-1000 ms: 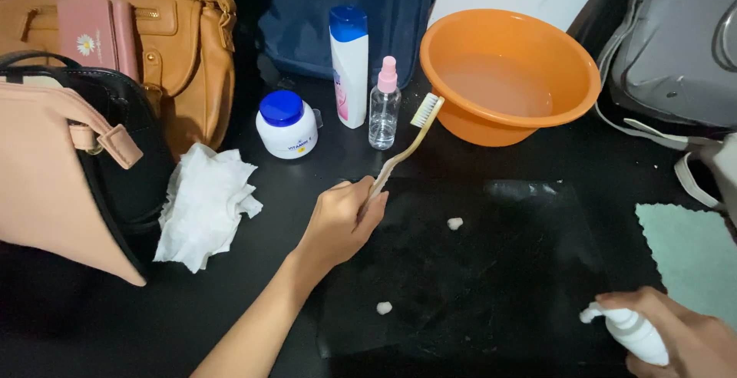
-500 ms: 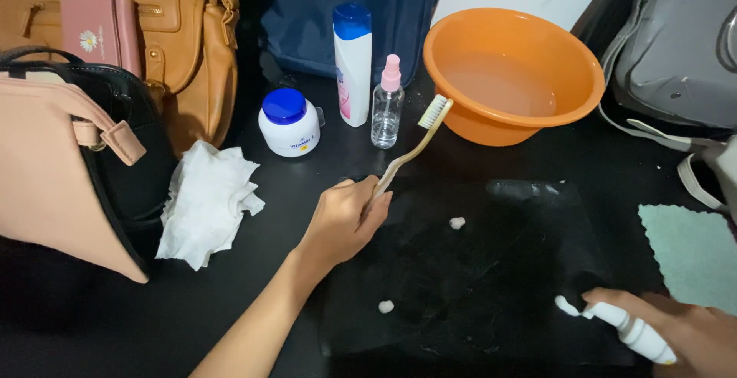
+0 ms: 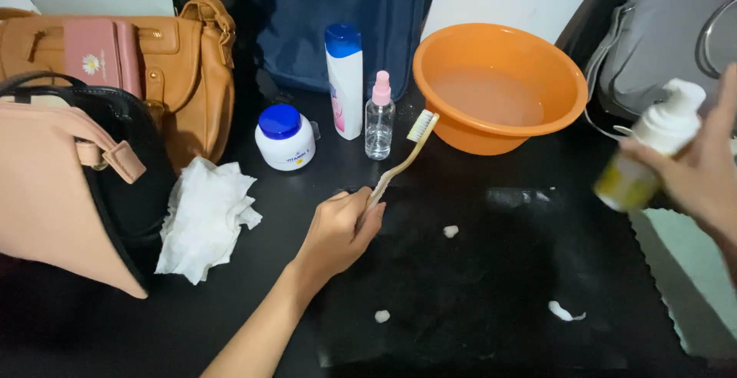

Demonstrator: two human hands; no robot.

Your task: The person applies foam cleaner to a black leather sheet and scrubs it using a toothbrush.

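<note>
the left hand [image 3: 338,228] rests on the black tabletop [image 3: 115,332] near its middle, fingers curled tight around the handle of a toothbrush [image 3: 401,161]; the brush slants up and away from the hand, its pale bristled head ending just in front of the orange basin [image 3: 499,86]. the right hand [image 3: 702,167] is lifted above the right edge of the tabletop, blurred, its fingers closed around a small pump bottle [image 3: 649,155] with a white top and a yellowish body, held tilted in the air. between the two hands lies a dark cloth [image 3: 491,286] spread flat, with three small white dabs of foam [image 3: 451,231] on it: one near its middle, one toward the near edge and one to the right. the basin stands toward the far edge, with cloudy water in it. to its left, along the far edge, stand a small clear spray bottle [image 3: 379,117] with a pink top, a tall white bottle [image 3: 345,82] with a blue cap, and a squat white jar [image 3: 285,138] with a blue lid. a crumpled white tissue [image 3: 203,217] lies left of the hand, touching a pink and black handbag [image 3: 61,194] at the left edge. behind that sits a tan handbag [image 3: 169,63] in the far left corner, and a dark blue bag [image 3: 338,17] stands behind the bottles. a grey bag [image 3: 652,56] lies at the far right corner.
</note>
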